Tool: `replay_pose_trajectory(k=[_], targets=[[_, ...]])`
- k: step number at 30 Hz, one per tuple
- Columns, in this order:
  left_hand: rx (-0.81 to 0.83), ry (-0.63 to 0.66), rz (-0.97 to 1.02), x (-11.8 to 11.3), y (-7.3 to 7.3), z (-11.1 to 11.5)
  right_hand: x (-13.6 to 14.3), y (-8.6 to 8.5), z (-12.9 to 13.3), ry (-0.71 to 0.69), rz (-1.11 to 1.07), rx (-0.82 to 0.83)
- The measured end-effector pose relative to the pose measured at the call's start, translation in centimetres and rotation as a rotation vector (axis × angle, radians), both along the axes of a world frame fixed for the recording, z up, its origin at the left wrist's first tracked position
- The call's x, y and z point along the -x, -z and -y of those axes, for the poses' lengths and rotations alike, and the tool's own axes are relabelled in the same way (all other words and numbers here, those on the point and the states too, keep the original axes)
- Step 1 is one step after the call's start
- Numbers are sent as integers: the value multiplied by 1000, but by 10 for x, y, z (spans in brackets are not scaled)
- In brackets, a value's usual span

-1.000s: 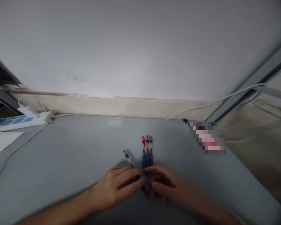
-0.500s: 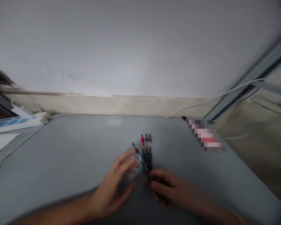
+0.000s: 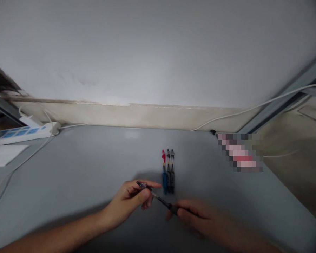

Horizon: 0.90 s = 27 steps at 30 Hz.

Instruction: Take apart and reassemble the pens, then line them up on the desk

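Note:
Between my two hands a black pen [image 3: 160, 199] is held tilted above the grey table [image 3: 81, 168]. My left hand [image 3: 133, 196] pinches its clicker end between thumb and fingers, with the index finger stretched out along it. At the pen's lower, dark grip end, my right hand [image 3: 193, 214] closes its thumb and fingers round it; that hand is slightly blurred. Just beyond the hands lie three pens side by side: a pen with a red top and blue grip [image 3: 164, 177], a black clear-barrelled pen [image 3: 168, 172] and another black pen [image 3: 172, 172] at the right.
On the left stand a white power strip [image 3: 28, 133] with blue sockets and a white sheet [image 3: 7, 155], with a white cable [image 3: 28, 158] crossing the table. A pixelated pink object [image 3: 237, 151] rests at the back right. Behind the table rises a wall [image 3: 147, 63].
My left hand was spread beside the pen and has now closed on its upper end. The held pen has tipped flatter. The view has shifted slightly.

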State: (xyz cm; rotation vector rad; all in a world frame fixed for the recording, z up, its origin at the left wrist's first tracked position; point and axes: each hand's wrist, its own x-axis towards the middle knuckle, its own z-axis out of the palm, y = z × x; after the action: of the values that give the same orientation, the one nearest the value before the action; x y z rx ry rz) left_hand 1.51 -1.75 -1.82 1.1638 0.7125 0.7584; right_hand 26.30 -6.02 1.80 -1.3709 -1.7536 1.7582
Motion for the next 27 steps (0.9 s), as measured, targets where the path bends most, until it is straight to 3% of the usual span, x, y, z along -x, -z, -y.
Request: replay_pose_trajectory(k=[7,17,27], targets=[[-5,-10,19,0,-2,4,2,5,3,-8,51,2],[-11,-9,48,-1,2,8,8,31,18,66,221,-526],[-13,3,78,-1,-1,10,9,26,29,57,310,-842]])
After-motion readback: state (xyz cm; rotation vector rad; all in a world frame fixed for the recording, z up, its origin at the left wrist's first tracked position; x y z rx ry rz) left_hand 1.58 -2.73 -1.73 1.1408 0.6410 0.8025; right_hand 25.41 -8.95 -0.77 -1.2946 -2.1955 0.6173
